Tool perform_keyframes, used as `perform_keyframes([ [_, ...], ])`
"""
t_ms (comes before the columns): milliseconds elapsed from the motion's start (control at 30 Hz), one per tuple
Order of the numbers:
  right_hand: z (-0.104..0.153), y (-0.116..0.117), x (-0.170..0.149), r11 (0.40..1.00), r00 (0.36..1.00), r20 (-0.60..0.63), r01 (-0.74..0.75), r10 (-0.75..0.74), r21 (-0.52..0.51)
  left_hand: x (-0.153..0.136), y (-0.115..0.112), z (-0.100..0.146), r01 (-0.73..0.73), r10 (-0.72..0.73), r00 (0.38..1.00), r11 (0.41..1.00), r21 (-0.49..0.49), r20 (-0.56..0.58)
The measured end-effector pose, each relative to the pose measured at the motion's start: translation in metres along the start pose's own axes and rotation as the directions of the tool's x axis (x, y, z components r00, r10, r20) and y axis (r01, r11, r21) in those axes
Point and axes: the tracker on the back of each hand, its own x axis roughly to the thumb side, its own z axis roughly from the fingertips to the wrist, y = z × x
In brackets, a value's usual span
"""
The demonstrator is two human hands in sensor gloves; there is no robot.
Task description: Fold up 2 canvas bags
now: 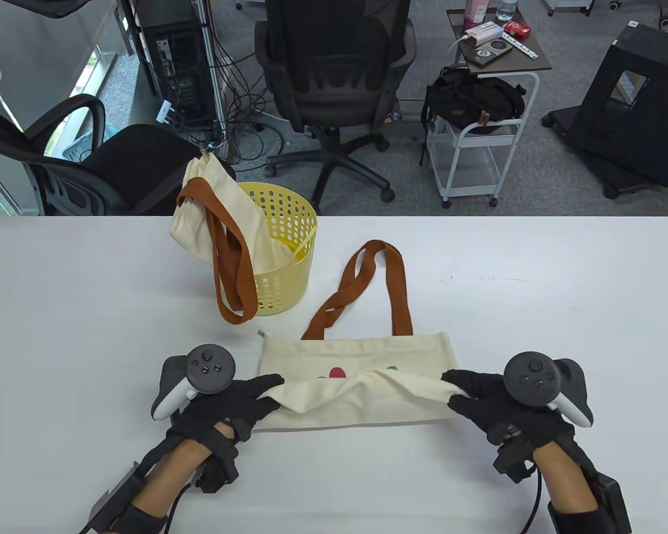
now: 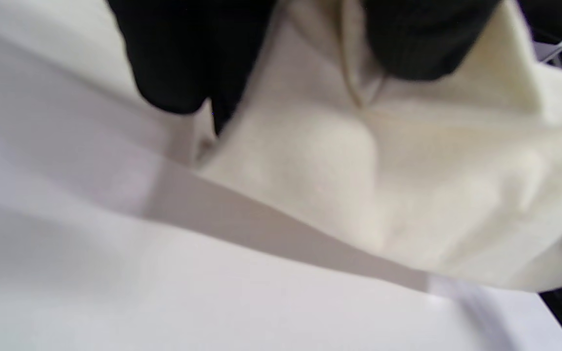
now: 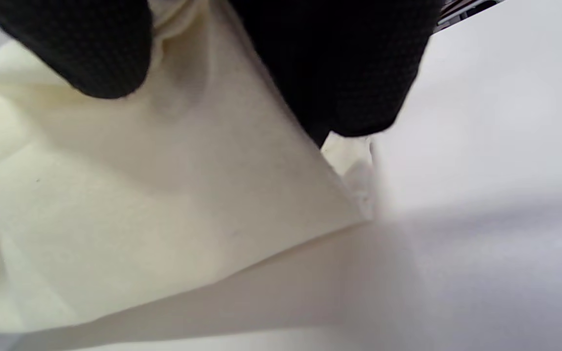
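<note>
2 hands, left hand (image 1: 228, 403) and right hand (image 1: 498, 409), pinch the flat canvas bag (image 1: 356, 345); another bag (image 1: 211, 211) fills the basket (image 1: 289, 233).

The near canvas bag (image 1: 356, 356) is cream with rust-brown straps (image 1: 392, 289) and a small red and green print; the far bag (image 1: 211, 214), also cream with brown straps, hangs over a pale yellow perforated basket (image 1: 289, 222). The table (image 1: 534, 289) is white. Both hands, left hand (image 1: 228, 409) and right hand (image 1: 495, 406), wear black gloves.

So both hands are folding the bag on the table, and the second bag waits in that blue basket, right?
Not quite: the basket is yellow, not blue, as the table view shows. Both the left hand and right hand do grip the canvas bag; the second bag hangs over the basket's rim.
</note>
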Motion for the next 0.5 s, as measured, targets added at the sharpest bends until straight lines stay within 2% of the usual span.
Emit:
perform_keyframes([
  [133,-0.023,0.008,-0.003,0.999,0.996,-0.083,-0.017,0.019,0.031,-0.005,-0.002,-0.015,0.008,-0.011,0.996,0.999,-0.036,-0.086],
  [200,-0.030,0.016,-0.004,0.996,0.989,-0.123,-0.077,0.081,0.039,-0.006,-0.005,-0.021,0.042,-0.045,0.993,0.999,-0.030,-0.107],
  [300,-0.036,0.031,-0.005,0.984,0.969,-0.172,-0.180,0.180,0.014,-0.004,-0.014,-0.027,0.163,-0.159,0.981,0.986,0.023,-0.114],
  [400,-0.035,0.046,-0.004,0.956,0.940,-0.187,-0.293,0.284,-0.023,0.004,-0.021,-0.022,0.312,-0.304,0.949,0.945,0.096,-0.087],
  [500,-0.033,0.055,0.002,0.913,0.899,-0.203,-0.406,0.389,-0.047,0.013,-0.022,-0.013,0.365,-0.354,0.931,0.912,0.185,-0.090],
])
